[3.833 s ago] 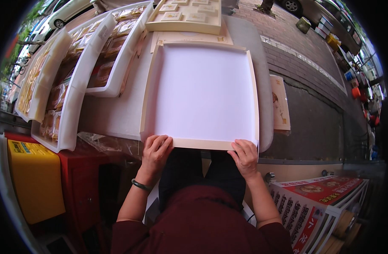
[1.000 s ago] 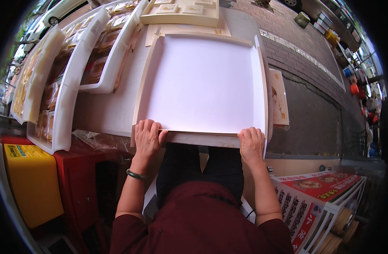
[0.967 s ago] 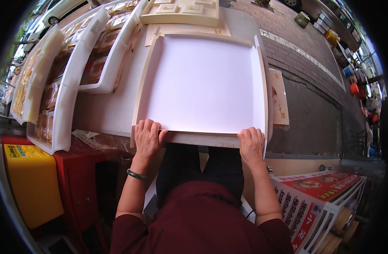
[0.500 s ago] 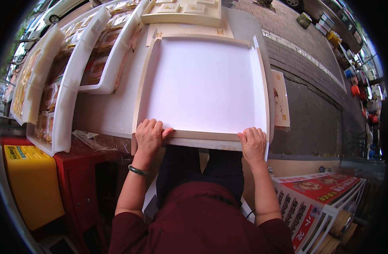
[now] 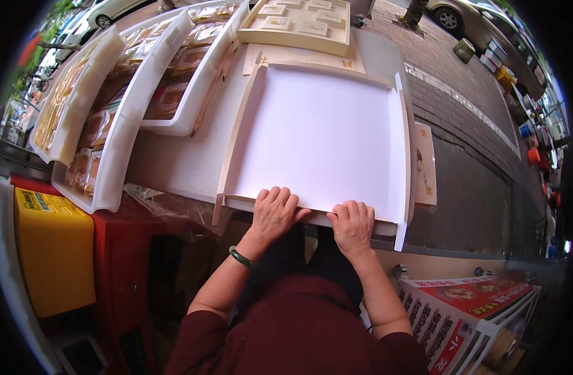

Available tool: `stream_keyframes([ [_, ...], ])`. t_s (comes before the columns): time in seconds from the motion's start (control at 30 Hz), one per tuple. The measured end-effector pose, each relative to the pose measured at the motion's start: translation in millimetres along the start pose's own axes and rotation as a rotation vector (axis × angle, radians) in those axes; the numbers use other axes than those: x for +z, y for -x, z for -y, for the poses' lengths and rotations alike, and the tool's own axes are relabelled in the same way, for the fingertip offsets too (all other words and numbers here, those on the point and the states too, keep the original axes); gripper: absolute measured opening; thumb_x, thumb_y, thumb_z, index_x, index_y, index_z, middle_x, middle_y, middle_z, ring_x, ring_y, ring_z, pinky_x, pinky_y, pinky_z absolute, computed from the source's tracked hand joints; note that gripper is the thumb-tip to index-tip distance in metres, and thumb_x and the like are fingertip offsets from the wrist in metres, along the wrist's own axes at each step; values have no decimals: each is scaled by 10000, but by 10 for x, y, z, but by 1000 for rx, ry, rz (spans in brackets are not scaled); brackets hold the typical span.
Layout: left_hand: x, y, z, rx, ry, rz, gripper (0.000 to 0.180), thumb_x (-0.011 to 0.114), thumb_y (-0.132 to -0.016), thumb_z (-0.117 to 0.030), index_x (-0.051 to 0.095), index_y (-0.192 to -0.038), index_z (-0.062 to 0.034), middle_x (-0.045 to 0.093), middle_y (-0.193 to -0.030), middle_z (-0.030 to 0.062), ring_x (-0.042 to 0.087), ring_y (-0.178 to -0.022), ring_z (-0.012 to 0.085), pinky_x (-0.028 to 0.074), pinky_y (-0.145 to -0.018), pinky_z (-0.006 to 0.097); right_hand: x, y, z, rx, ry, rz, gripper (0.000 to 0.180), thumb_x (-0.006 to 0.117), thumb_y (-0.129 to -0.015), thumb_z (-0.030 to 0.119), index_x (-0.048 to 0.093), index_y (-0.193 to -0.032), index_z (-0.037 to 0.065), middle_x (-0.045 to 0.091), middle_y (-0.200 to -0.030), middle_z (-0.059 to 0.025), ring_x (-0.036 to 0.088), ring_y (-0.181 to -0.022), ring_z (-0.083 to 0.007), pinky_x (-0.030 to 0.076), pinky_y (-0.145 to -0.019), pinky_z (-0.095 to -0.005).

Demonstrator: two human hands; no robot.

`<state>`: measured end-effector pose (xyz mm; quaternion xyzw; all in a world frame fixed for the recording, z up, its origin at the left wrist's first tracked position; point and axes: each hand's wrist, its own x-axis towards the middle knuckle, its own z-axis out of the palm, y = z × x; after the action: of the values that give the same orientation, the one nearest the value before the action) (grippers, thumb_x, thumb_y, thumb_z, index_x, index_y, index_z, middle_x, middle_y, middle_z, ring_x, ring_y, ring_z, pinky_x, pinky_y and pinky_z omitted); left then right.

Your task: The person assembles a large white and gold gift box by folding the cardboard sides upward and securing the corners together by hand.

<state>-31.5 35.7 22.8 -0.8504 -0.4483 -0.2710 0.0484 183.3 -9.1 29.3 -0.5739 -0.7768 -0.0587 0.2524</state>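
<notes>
Both hands had just moved in fr. the near corners twd. the middle of the near edge: the left hand (image 5: pixel 273 215), w/ a dark green bangle (image 5: pixel 241 257) on its wrist, & the right hand (image 5: pixel 352 228) sat near each other, not touching. So the near wall was held mid-span & both near corners were unheld. Each hand's fingers were bunched tog. & clamped over that wall, thumbs pointing inward; couldn't tell its angle under them. The shallow, square, white-lined cream cardboard box (image 5: pixel 318 134) lay on the pale grey desk (image 5: pixel 174 165), at its near side. Inside was plain white; L, R & far walls stood up; a narrow tan tab (image 5: pixel 218 210) & a narrow white tab (image 5: pixel 400 237) jutted past the near corners.
</notes>
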Motion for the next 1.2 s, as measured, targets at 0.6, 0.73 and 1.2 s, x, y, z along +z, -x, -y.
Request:
stream_keyframes([
  [0.6,34,-21,61,-15,-17,-1,412,667,-898,-462,509,-691,-143,491,-674,15,521,-651,192,391,-595,342,101,-71,-102,-13,-50,-37,324,695,-895,368,532,-765,120,513,-724,-39,524,-665,-236,389,-607,-384],
  [0.73,-108,81,296,-124,-50,2,373,695,-864,-387,506,-677,-124,493,-700,49,502,-680,238,364,-641,382,1,49,-261,6,52,-85,405,628,-942,438,502,-727,119,487,-721,-51,506,-682,-241,362,-614,-391],
  [1.2,-67,114,404,-159,-47,7,355,748,-836,-359,521,-701,-121,498,-712,41,543,-711,222,403,-608,371,-18,96,-355,131,-29,-88,389,811,-775,390,524,-809,130,543,-826,-32,561,-795,-261,404,-689,-419],
])
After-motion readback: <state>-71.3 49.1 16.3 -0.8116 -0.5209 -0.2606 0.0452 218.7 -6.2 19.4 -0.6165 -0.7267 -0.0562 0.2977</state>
